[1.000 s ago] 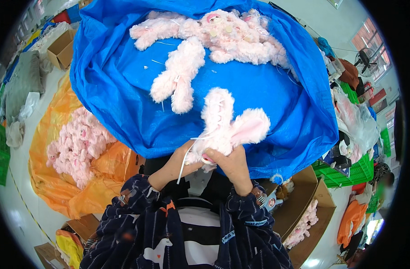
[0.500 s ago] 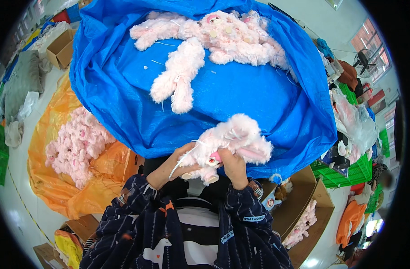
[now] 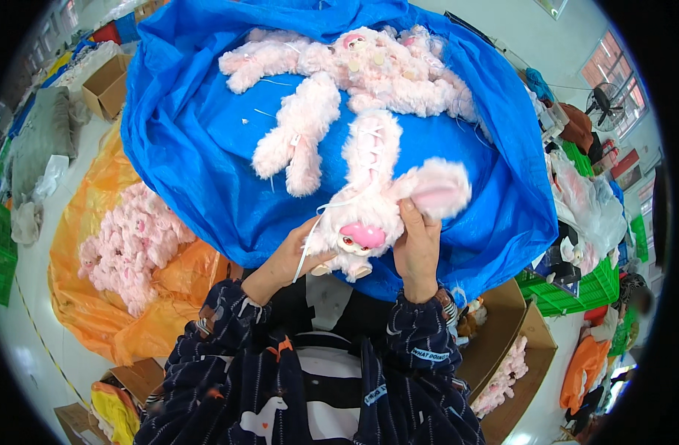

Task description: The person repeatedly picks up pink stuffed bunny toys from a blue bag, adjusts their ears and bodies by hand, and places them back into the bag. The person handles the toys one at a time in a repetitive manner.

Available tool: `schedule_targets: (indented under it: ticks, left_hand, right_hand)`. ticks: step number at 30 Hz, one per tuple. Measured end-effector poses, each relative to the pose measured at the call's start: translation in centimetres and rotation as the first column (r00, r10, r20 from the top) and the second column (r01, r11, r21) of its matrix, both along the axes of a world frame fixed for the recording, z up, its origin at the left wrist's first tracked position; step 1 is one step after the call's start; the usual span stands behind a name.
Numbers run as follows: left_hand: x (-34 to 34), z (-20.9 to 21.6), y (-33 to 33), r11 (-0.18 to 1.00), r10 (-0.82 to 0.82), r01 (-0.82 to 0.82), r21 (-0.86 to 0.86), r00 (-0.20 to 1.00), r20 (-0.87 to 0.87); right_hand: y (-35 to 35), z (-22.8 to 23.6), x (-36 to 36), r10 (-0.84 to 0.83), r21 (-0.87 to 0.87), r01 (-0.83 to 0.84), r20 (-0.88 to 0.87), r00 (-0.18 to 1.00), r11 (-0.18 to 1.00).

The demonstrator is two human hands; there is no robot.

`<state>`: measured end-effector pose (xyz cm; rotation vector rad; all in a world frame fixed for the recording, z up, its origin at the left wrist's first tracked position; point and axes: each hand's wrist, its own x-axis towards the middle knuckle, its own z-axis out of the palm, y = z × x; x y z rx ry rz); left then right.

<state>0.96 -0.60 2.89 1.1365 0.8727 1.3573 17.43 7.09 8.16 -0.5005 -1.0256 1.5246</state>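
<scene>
Over the near edge of the blue sheet point(image 3: 228, 211) I hold a fluffy pale pink plush bunny point(image 3: 354, 208). Its pink mask and red eyes face up, feet toward me. One long ear, with white lacing, points away from me; the other spreads to the right. My left hand point(image 3: 284, 259) is closed on the body's left side, where a thin white ribbon hangs down. My right hand point(image 3: 417, 245) pinches the base of the right ear, thumb on top. Farther off on the sheet lie more pink plush bunnies point(image 3: 384, 70) and a laced pink plush ear piece point(image 3: 302, 122).
At left, an orange bag point(image 3: 80, 311) holds a heap of small pink plush toys point(image 3: 135, 237). A cardboard box point(image 3: 529, 348) with pink plush stands at lower right, near a green crate point(image 3: 577, 293). Another carton point(image 3: 106, 85) sits at far left.
The bunny's ears, bunched together before, are now spread apart, one away from me and one right. My right hand has moved from its face to the right ear's base.
</scene>
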Motion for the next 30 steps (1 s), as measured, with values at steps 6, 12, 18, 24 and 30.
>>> schedule_targets:
  ticks: [6, 12, 18, 24, 30]
  left_hand:
    - [-0.4, 0.0, 0.8, 0.986, 0.025, 0.047, -0.159, 0.907, 0.420]
    - [-0.5, -0.4, 1.4, 0.991, 0.013, 0.049, -0.128, 0.896, 0.444]
    - [-0.5, 0.1, 1.4, 0.987, 0.139, -0.129, -0.094, 0.983, 0.116]
    - [-0.4, 0.5, 1.2, 0.974, 0.228, -0.228, -0.005, 0.974, -0.014]
    - [-1.8, 0.0, -0.1, 0.962, 0.258, -0.250, 0.114, 0.964, -0.070]
  right_hand:
    - [-1.1, -2.0, 2.4, -0.350, 0.447, 0.104, 0.514, 0.783, 0.888]
    - [-3.3, -2.6, 0.5, -0.345, 0.511, -0.021, 0.609, 0.715, 0.859]
    - [-3.6, -3.0, -0.6, -0.476, 0.587, 0.009, 0.647, 0.596, 0.810]
    - [-2.9, -4.0, -0.5, -0.694, 0.836, -0.186, 0.536, 0.481, 0.516]
    - [-2.6, -3.4, -0.3, -0.665, 0.847, -0.339, 0.531, 0.525, 0.409]
